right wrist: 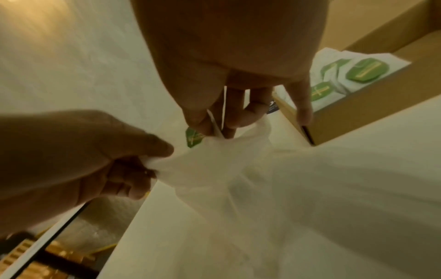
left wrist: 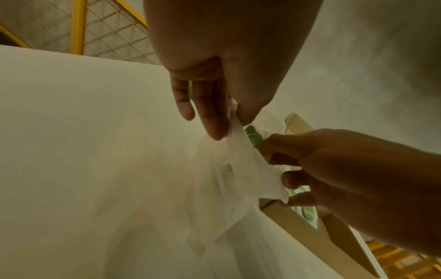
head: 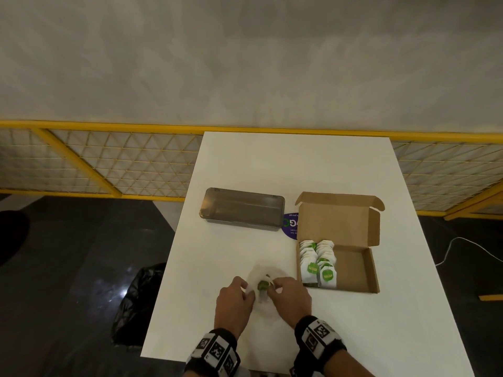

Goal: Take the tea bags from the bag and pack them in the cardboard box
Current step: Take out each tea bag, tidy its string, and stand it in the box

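Left hand (head: 234, 294) pinches the rim of the plastic bag (right wrist: 238, 169) open while the right hand (head: 290, 292) pinches a tea bag (right wrist: 193, 138) at its mouth, nearer the cardboard box (head: 351, 265) just right of the bag on the table (head: 272, 164).

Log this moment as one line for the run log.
left hand holds bag open | right hand pinches tea bag | cardboard box partly filled

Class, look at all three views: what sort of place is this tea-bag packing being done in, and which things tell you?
Probably a fenced-off work or recording bay, not a kitchen: a plain white table, a yellow wire-mesh barrier behind it, and dark glossy flooring.
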Demonstrator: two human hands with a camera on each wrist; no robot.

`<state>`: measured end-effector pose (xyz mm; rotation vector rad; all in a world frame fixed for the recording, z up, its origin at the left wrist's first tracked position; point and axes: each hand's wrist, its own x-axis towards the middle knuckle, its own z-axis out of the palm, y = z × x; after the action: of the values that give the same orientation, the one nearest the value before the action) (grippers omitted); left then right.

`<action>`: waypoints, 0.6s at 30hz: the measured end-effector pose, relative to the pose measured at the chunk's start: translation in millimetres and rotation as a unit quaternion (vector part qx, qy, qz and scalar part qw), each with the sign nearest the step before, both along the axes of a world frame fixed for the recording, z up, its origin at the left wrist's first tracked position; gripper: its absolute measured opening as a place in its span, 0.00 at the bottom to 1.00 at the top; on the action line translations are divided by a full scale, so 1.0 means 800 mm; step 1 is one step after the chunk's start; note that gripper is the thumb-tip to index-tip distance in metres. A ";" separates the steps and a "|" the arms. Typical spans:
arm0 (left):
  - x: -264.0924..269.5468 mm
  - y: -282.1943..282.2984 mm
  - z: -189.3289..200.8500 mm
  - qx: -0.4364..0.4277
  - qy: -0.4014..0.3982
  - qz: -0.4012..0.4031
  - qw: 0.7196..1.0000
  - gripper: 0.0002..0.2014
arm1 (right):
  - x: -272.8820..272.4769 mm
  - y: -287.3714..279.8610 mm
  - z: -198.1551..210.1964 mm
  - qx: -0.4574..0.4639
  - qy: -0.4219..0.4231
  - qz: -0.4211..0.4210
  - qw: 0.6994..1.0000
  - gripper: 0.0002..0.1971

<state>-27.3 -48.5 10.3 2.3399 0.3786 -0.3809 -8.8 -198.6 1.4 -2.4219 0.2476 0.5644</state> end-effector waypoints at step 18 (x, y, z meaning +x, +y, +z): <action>0.020 -0.026 0.047 -0.138 -0.060 -0.056 0.987 0.20 | 0.008 -0.074 0.038 0.350 0.010 -0.101 0.931 0.22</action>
<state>-11.0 -69.7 48.0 2.1050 0.1266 -0.3230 -2.5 -257.6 32.1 -1.6764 0.2485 0.4790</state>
